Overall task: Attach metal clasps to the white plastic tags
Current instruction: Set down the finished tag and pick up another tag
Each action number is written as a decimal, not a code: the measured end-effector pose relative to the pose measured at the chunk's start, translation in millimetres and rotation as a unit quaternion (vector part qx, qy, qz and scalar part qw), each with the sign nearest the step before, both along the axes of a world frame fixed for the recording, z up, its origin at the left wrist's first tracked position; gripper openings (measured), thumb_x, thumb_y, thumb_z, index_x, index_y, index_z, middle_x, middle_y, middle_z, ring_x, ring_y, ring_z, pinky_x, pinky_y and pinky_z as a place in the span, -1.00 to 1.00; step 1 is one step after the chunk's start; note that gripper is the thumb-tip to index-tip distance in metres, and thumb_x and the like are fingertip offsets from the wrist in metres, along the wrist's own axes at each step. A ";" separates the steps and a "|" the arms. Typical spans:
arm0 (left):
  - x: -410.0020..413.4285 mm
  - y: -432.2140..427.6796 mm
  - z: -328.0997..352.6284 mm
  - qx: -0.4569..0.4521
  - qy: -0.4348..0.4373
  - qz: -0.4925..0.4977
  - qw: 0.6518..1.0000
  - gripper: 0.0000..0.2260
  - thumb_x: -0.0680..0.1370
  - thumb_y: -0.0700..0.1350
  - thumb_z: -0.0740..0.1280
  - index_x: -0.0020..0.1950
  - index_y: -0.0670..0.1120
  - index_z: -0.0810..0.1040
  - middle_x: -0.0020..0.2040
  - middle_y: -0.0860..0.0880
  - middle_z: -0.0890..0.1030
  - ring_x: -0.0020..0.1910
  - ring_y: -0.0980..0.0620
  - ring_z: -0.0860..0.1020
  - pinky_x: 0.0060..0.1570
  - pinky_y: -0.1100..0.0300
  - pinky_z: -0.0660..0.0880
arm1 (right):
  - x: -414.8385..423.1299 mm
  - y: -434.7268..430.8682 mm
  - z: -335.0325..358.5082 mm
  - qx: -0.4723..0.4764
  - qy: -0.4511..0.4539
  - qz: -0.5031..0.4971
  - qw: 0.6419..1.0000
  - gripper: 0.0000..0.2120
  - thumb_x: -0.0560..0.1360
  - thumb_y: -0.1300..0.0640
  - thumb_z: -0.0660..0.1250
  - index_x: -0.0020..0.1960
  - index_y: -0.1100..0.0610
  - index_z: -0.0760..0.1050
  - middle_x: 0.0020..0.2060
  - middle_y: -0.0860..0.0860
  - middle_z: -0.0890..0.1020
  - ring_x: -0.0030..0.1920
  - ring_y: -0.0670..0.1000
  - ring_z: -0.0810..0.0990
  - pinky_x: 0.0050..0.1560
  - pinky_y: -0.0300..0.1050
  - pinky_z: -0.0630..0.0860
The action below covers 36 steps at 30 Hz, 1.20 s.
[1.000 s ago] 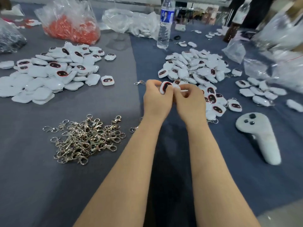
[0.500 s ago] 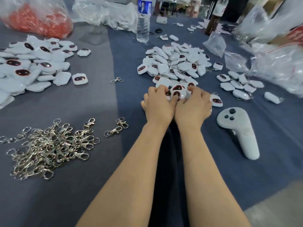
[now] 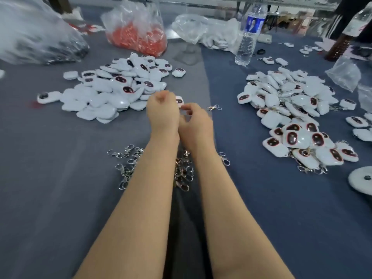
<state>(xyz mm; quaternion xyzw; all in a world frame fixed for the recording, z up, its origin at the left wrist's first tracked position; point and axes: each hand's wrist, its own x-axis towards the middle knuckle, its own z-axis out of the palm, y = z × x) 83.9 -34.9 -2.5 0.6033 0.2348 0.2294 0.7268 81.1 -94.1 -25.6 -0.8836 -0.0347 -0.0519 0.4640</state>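
One white tag [image 3: 179, 101] shows between the two hands, at the near edge of the left pile of tags [image 3: 104, 93]. The left hand [image 3: 163, 115] is bunched up right beside it, fingers curled in. The right hand [image 3: 196, 123] sits against the left, thumb and forefinger drawn close together. With the blur, I cannot tell whether either hand actually has hold of the tag or of a clasp. It looks to me like a fresh tag being picked off the pile.

The heap of metal clasps [image 3: 124, 170] lies under the forearms, nearest the person, probably so one can be taken without stretching. A stray clasp [image 3: 214, 107] lies just to the right of the right hand.

The right pile of tags [image 3: 291, 109] is well apart, and several of its tags trail rings and clasps. I take it for the finished lot, kept apart so the two don't mix. The left pile shows no clasps that I can see.

Further back on the bench [image 3: 50, 178] stand a water bottle [image 3: 249, 33] and a clear bag of red pieces [image 3: 138, 35]. A white controller [image 3: 362, 180] lies at the right edge.
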 end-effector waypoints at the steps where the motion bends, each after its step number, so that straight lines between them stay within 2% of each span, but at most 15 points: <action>1: 1.1 15.3 -1.1 -0.001 0.011 0.015 1.000 -0.82 0.52 -0.29 0.18 -0.28 -0.13 0.40 -0.32 -0.05 0.34 -0.30 0.01 0.29 -0.29 0.19 0.27 | 3.8 15.1 -2.3 -0.024 0.002 0.016 1.000 -0.64 0.52 0.18 0.22 0.31 0.10 0.45 0.24 0.13 0.49 0.25 0.15 0.43 0.28 -0.01 0.33; 3: 3.2 38.9 -2.6 -0.006 0.026 0.035 0.999 -0.77 0.52 -0.29 0.15 -0.33 -0.10 0.30 -0.36 -0.07 0.28 -0.33 -0.03 0.24 -0.41 0.22 0.22 | 12.7 37.8 -4.5 -0.074 0.016 0.025 0.997 -0.58 0.53 0.17 0.19 0.39 0.04 0.38 0.34 0.16 0.37 0.33 0.20 0.32 0.35 0.01 0.24; 5: 7.3 56.2 -2.1 -0.018 0.032 0.054 0.998 -0.86 0.52 -0.27 0.14 -0.24 -0.13 0.35 -0.35 -0.06 0.33 -0.39 0.01 0.25 -0.51 0.30 0.22 | 22.4 54.1 -4.2 -0.098 0.038 0.017 0.994 -0.53 0.53 0.15 0.17 0.43 -0.04 0.31 0.44 0.18 0.20 0.40 0.23 0.19 0.41 0.06 0.16; 9: 18.5 69.7 -2.4 0.002 0.023 0.086 0.996 -0.82 0.53 -0.27 0.13 -0.25 -0.22 0.43 -0.33 -0.08 0.38 -0.30 -0.03 0.33 -0.38 0.20 0.29 | 41.8 63.2 -5.3 -0.124 0.067 0.007 0.990 -0.47 0.54 0.14 0.15 0.48 -0.13 0.18 0.54 0.12 -0.03 0.51 0.22 -0.05 0.47 0.15 -0.06; 10: 20.9 71.1 -3.5 0.003 0.022 0.088 0.996 -0.83 0.54 -0.25 0.15 -0.09 -0.30 0.49 -0.25 -0.14 0.48 -0.24 -0.09 0.43 -0.30 0.16 0.39 | 46.2 64.6 -6.6 -0.136 0.072 0.009 0.988 -0.48 0.55 0.13 0.13 0.48 -0.14 0.18 0.54 0.09 -0.03 0.51 0.21 -0.07 0.47 0.17 -0.10; 12: 24.3 73.6 -7.2 0.024 0.031 0.094 0.995 -0.79 0.55 -0.21 0.17 0.10 -0.27 0.49 -0.05 -0.14 0.56 0.04 -0.14 0.53 -0.06 0.13 0.44 | 53.0 66.5 -8.2 -0.167 0.072 0.003 0.983 -0.56 0.57 0.08 0.11 0.44 -0.09 0.27 0.51 0.08 0.12 0.50 0.20 0.01 0.47 0.18 -0.06; 14: 25.4 78.9 -10.4 0.097 0.028 0.112 0.989 -0.82 0.55 -0.19 0.20 0.12 -0.17 0.49 -0.03 -0.01 0.51 0.11 -0.05 0.50 0.00 0.22 0.38 | 58.4 66.1 -6.2 -0.175 0.055 -0.034 0.982 -0.66 0.57 0.01 0.12 0.29 0.02 0.46 0.37 0.12 0.36 0.39 0.21 0.24 0.42 0.15 0.14; 16: 26.4 92.4 -12.8 0.205 0.052 0.146 0.966 -0.79 0.53 -0.16 0.22 0.15 -0.09 0.50 0.10 0.00 0.50 0.16 -0.03 0.45 0.12 0.18 0.34 | 62.6 67.1 -2.3 -0.145 0.023 -0.078 0.986 -0.68 0.57 -0.01 0.13 0.17 0.10 0.53 0.22 0.13 0.48 0.27 0.21 0.38 0.32 0.08 0.28; 18: 29.3 113.2 -16.1 0.306 0.125 0.183 0.926 -0.74 0.52 -0.11 0.23 0.20 -0.01 0.50 0.27 -0.01 0.45 0.28 -0.08 0.36 0.24 0.07 0.24 | 66.8 75.8 2.4 -0.090 -0.028 -0.086 0.992 -0.71 0.58 0.01 0.14 0.18 0.11 0.50 0.19 0.11 0.50 0.23 0.17 0.42 0.28 0.03 0.31; 20: 34.9 136.3 -19.8 0.374 0.210 0.174 0.887 -0.66 0.53 -0.03 0.22 0.30 0.06 0.45 0.42 0.00 0.31 0.42 -0.13 0.20 0.37 -0.09 0.08 | 73.1 95.7 6.9 -0.051 -0.069 -0.039 0.996 -0.69 0.58 0.02 0.17 0.28 0.06 0.44 0.26 0.09 0.45 0.28 0.13 0.39 0.32 0.02 0.27; 23: 44.7 164.4 -26.3 0.401 0.288 0.141 0.858 -0.59 0.54 0.08 0.19 0.40 0.12 0.36 0.53 -0.03 0.10 0.51 -0.21 -0.05 0.39 -0.29 -0.17 | 86.4 134.1 9.3 -0.100 -0.096 0.052 0.989 -0.60 0.55 -0.06 0.21 0.37 -0.07 0.38 0.39 0.07 0.36 0.42 0.10 0.25 0.41 0.12 0.16; 27: 54.2 180.7 -40.2 0.413 0.358 0.066 0.835 -0.53 0.60 0.17 0.05 0.51 0.14 0.17 0.57 -0.08 -0.06 0.51 -0.22 -0.16 0.39 -0.29 -0.23 | 101.3 166.2 3.5 -0.186 -0.063 0.131 0.972 -0.55 0.51 -0.13 0.20 0.39 -0.21 0.33 0.48 0.02 0.23 0.50 0.16 0.08 0.46 0.26 -0.10; 30: 56.0 182.1 -40.3 0.435 0.371 0.020 0.820 -0.57 0.63 0.08 -0.02 0.51 0.10 0.14 0.56 -0.06 0.01 0.52 -0.19 -0.13 0.41 -0.29 -0.18 | 105.2 170.5 1.3 -0.255 -0.060 0.171 0.950 -0.59 0.53 -0.13 0.10 0.38 -0.25 0.33 0.44 -0.02 0.32 0.44 0.11 0.22 0.43 0.25 -0.14; 33: 45.1 173.1 -33.3 0.444 0.369 -0.013 0.816 -0.64 0.64 -0.01 -0.05 0.38 0.03 0.33 0.47 -0.07 0.26 0.49 -0.15 0.04 0.40 -0.30 -0.01 | 97.4 155.7 8.6 -0.270 -0.033 0.168 0.948 -0.70 0.53 -0.10 0.10 0.19 -0.14 0.49 0.23 0.00 0.51 0.28 0.08 0.42 0.39 0.18 0.05; 36: 25.7 154.0 -24.7 0.409 0.312 -0.074 0.855 -0.65 0.63 -0.02 -0.06 0.24 -0.03 0.45 0.26 -0.13 0.47 0.34 -0.15 0.31 0.32 -0.19 0.25 | 87.7 127.0 22.8 -0.262 0.066 0.189 0.944 -0.71 0.54 -0.12 0.15 -0.21 0.04 0.47 -0.12 0.04 0.58 -0.02 0.11 0.51 0.16 0.06 0.40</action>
